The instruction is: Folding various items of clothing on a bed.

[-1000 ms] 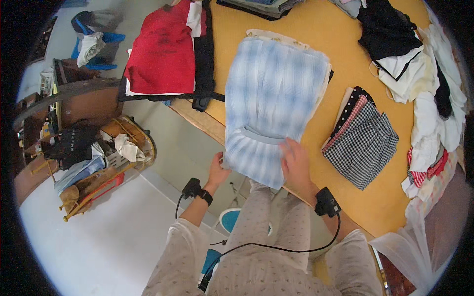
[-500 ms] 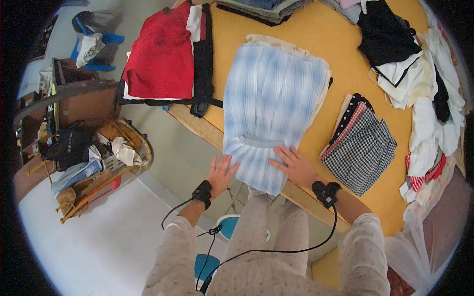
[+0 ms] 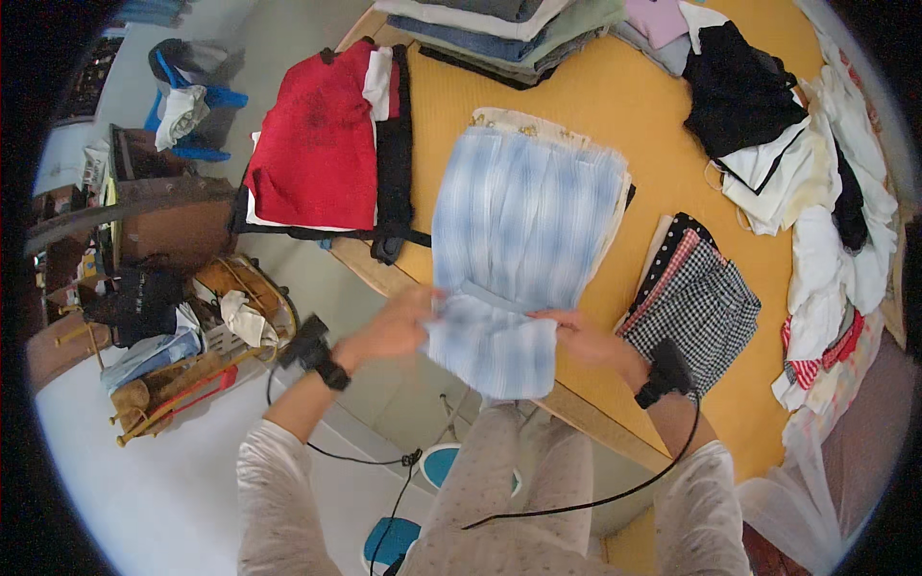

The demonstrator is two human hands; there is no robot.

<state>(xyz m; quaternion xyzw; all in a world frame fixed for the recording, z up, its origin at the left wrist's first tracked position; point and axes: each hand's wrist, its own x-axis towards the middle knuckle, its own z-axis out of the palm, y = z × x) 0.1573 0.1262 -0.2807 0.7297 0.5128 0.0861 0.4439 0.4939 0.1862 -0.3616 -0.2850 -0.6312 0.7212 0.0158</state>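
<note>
A pale blue-and-white plaid garment (image 3: 523, 206) with pleats lies on the table, over other cloth with a cream patterned edge. Its near end, with a gathered band across it, hangs past the table's front edge towards my legs. Closed at the left end of that band is my left hand (image 3: 408, 315), somewhat blurred. My right hand (image 3: 586, 338) grips the right end of the band, fingers bent around the fabric. Between both hands the cloth is slightly lifted and creased. Each wrist wears a black strapped device with a cable.
Left of the garment lie red and black clothes (image 3: 317, 154); to its right, a checked folded pile (image 3: 691, 288). Folded trousers (image 3: 509, 38) are stacked at the back. White and black clothes (image 3: 816, 182) heap at far right. A blue-topped stool (image 3: 444, 466) stands below.
Both hands went from lying flat and spread on the garment to gripping the ends of its band. The near part is now pulled up and creased. The view has shifted slightly.
</note>
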